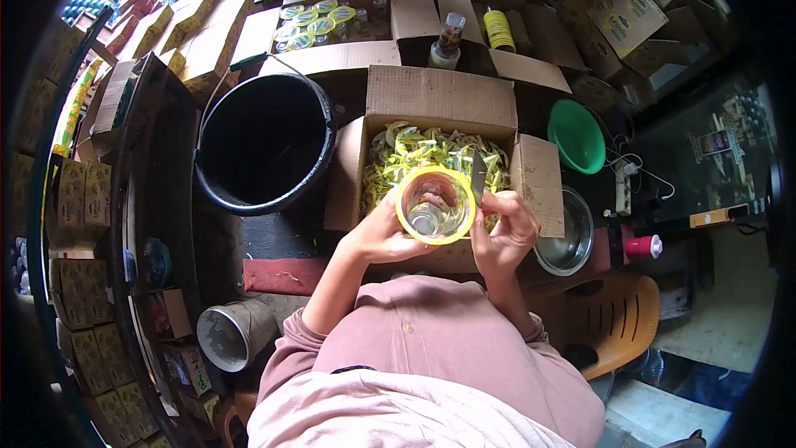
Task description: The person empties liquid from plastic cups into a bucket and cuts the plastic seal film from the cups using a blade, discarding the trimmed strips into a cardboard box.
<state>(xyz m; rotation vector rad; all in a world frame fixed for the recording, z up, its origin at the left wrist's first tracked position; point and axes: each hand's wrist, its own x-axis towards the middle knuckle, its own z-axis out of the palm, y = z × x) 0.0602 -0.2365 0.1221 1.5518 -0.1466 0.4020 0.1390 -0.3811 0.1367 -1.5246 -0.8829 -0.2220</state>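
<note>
Clear container in your left hand, blade in your right, above the box of trimmings

You have both bare hands busy over the near edge of the open cardboard box [441, 94]. Your left hand [380, 234] curls around the left and lower side of a clear container with a yellow rim [434, 238], its mouth turned up toward you. Your right hand [507, 228] is closed narrow, fingers bent around a flat blade [478, 176] that stands upright by the container's right rim; whether it touches the rim, you cannot tell. Behind the container, yellow-green printed scraps [423, 146] fill the box.

Left of the box, a large black bucket [217, 168] sits on the dark surface [278, 236], a red pad [284, 275] at the near edge. Right of the box: a green bowl [580, 139], a clear bowl [572, 242] partly behind the flap, and a white power strip [622, 191]. Farther back, another box [337, 55] holds jars with yellow-green lids [319, 26]; a bottle with dark contents [448, 40] and a yellow roll [498, 31] stand to its right. Lower left, a grey bucket [227, 338]; lower right, an orange chair [604, 315].
</note>
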